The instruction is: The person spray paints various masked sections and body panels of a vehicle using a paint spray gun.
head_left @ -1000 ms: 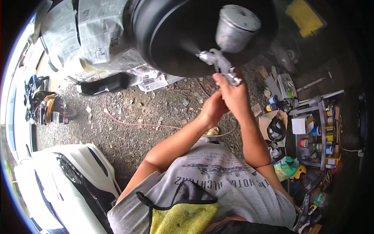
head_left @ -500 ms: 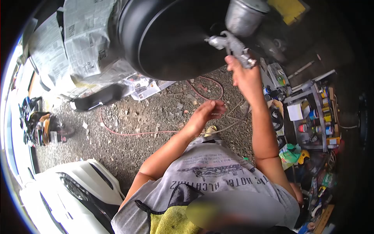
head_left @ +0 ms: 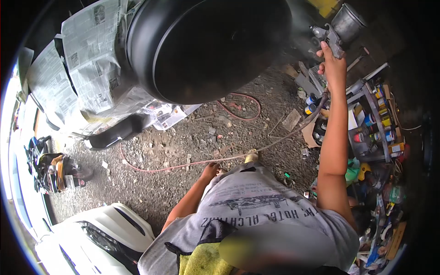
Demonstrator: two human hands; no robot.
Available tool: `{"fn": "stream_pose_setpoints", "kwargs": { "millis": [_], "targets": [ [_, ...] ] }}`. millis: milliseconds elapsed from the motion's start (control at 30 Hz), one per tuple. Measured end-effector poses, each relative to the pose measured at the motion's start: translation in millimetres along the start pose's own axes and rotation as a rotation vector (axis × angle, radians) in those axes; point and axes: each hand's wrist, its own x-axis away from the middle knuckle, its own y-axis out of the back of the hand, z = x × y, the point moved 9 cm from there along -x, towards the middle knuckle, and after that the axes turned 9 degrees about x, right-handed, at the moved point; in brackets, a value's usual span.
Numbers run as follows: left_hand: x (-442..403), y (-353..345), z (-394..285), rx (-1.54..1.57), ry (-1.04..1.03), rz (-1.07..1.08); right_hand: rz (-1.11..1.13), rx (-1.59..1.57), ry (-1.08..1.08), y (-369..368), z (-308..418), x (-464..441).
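Observation:
My right hand (head_left: 333, 71) is wrapped round the handle of a metal spray gun (head_left: 326, 35), held out at the upper right. On top of the gun sits a silver paint cup (head_left: 348, 22). The nozzle points left, toward the large rounded black panel (head_left: 215, 50), with a gap between them. A faint haze hangs between nozzle and panel. Low beside the hem of my grey shirt (head_left: 270, 197) is my left hand (head_left: 211, 170); no object shows in it, and its fingers are mostly hidden.
Newspaper sheets (head_left: 91, 59) cover the surface left of the panel. An air hose (head_left: 284, 137) trails over gravel to my right wrist. A crowded rack (head_left: 373, 123) of cans and bottles stands right. A white vehicle part (head_left: 110, 224) lies lower left, below a dark pile (head_left: 52, 165).
My right hand has carried the spray gun to the right, from in front of the black panel to beyond its right edge. My left hand has dropped down and left to my side.

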Motion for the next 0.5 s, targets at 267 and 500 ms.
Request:
{"fn": "stream_pose_setpoints", "kwargs": {
  "millis": [267,500],
  "targets": [
    [51,-61,-155,0.184,-0.298,0.189,0.227,-0.032,0.151,-76,91,83],
    [161,-114,-328,0.627,-0.65,0.543,0.459,-0.086,0.512,-171,153,169]
  ]
}}
